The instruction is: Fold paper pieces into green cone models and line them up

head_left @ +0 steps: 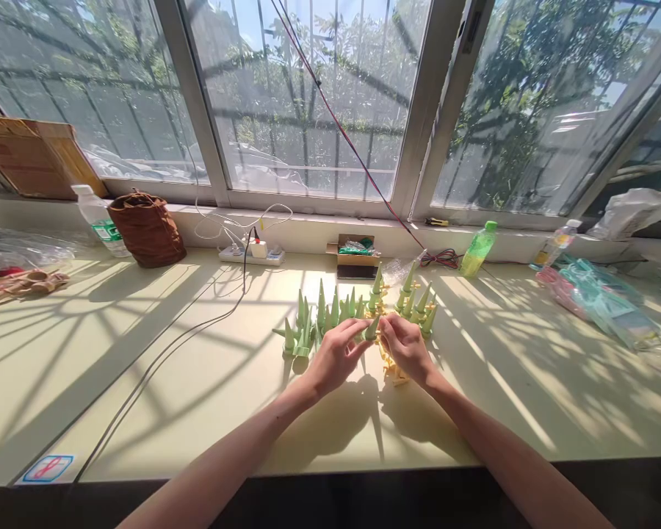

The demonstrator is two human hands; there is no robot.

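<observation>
Close together over the middle of the table are my two hands. Between the fingers of my left hand [338, 353] is a pale green cone-shaped piece [372, 328], its point upward. My right hand [407, 345] is closed in a pinch right beside the cone; what it grips, if anything, is hidden by the fingers. A group of green cones [322, 312] stands behind and left of my left hand. More green cones with yellow bits [419, 303] stand behind my right hand. Small yellow pieces [394, 371] lie in a pile under my right hand.
An open small box [356, 257] sits by the window ledge. A power strip [253, 253] feeds a cable [198, 323] across the left table. A brown bag [146, 228] stands at left, a green bottle [478, 248] and plastic bags [606, 301] at right.
</observation>
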